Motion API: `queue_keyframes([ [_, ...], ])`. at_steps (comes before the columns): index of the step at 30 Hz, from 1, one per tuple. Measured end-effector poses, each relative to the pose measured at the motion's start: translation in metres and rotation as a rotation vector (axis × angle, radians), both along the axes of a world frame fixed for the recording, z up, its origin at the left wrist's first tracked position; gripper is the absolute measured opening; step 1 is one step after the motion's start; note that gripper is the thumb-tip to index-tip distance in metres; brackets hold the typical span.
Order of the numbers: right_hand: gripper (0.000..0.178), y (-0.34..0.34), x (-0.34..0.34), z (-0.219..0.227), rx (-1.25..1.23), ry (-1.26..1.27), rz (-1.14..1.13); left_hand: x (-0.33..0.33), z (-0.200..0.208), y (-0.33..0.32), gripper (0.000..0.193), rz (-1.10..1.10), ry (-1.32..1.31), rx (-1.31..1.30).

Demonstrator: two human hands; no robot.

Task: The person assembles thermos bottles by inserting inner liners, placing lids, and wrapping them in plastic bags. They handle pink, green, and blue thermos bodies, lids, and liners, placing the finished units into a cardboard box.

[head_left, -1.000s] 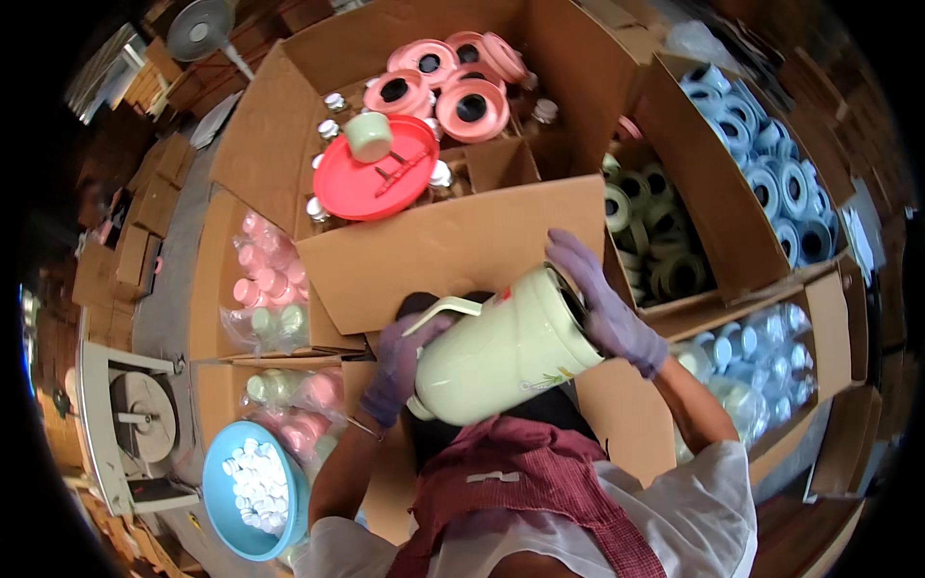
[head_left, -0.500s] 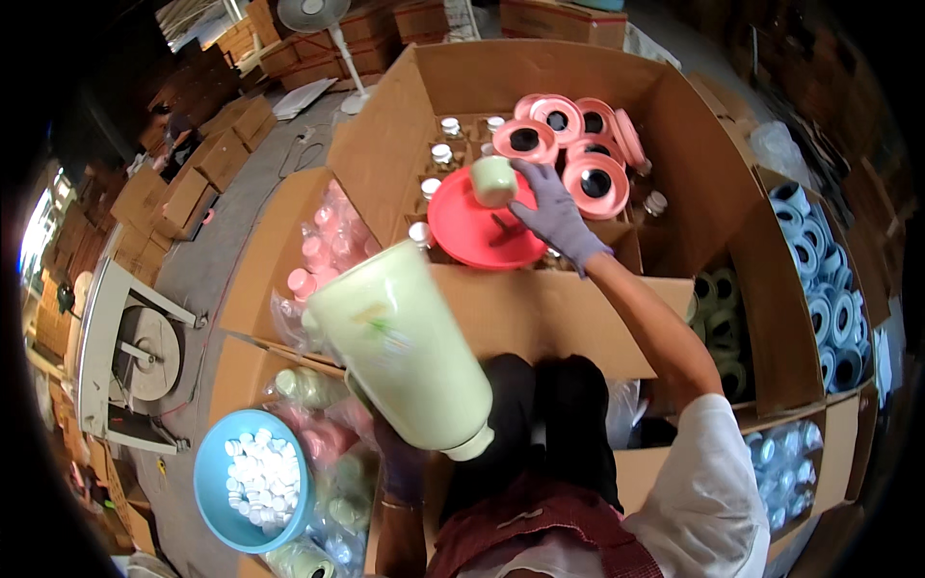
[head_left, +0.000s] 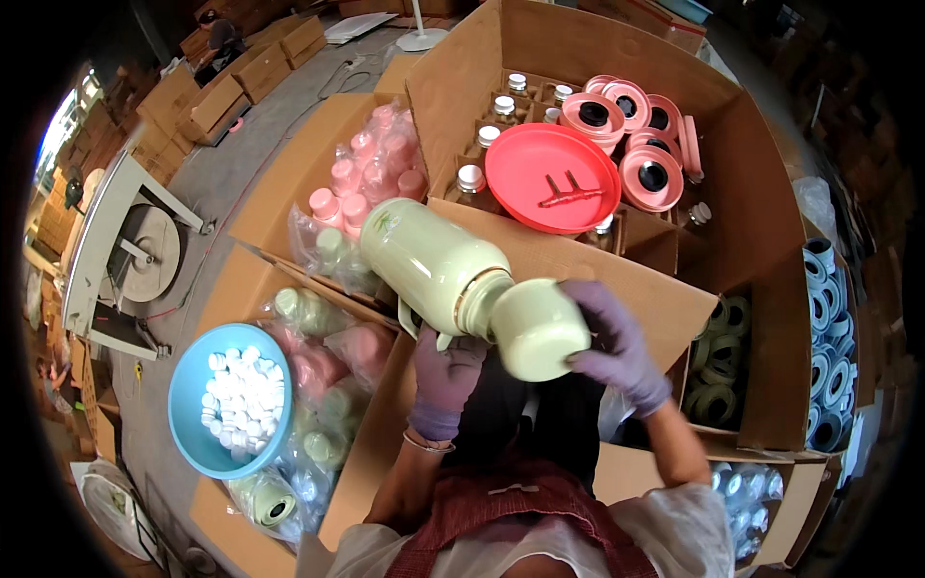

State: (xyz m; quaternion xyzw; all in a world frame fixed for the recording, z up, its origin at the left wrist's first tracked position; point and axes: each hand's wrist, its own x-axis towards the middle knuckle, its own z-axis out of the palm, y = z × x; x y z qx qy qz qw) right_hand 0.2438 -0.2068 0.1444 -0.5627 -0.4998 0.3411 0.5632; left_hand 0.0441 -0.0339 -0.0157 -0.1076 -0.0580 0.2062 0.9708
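A pale green thermos flask (head_left: pixel 434 265) lies tilted over my lap, its neck toward the right. My left hand (head_left: pixel 449 371), in a purple-grey glove, is closed on it from below, beside its handle; some fingers are hidden behind the body. At the neck is a matching pale green cup-shaped lid (head_left: pixel 541 332), with my gloved right hand (head_left: pixel 617 342) closed around its right side. Whether the lid is seated on the neck I cannot tell. Beyond them, a red round tray (head_left: pixel 520 159) holds a small reddish forked piece (head_left: pixel 570 196).
The tray rests on a large carton (head_left: pixel 617 58) with silver-capped bottles (head_left: pixel 470 178) and pink rings (head_left: pixel 651 175). At left are bagged pink cups (head_left: pixel 355 208) and a blue basin (head_left: pixel 183 405) of white caps. Blue rings (head_left: pixel 824 337) fill a box at right.
My right hand has brought the cup lid from above the red tray down to the flask's neck. The flask has swung more level, and the view has shifted.
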Motion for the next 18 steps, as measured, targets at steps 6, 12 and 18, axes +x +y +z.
queue_keyframes([
  [6,0.053,0.0,-0.035,-0.045,0.239,-0.652,-0.409,0.015,0.075,-0.058,0.038,0.237,0.674,0.119],
  [12,0.057,-0.017,-0.049,-0.06,0.275,-0.986,-0.42,0.021,0.072,-0.075,0.041,0.349,0.679,0.495],
  [18,0.063,-0.035,-0.057,-0.083,0.095,-0.366,-0.417,0.022,0.067,-0.049,0.04,0.346,0.56,0.308],
])
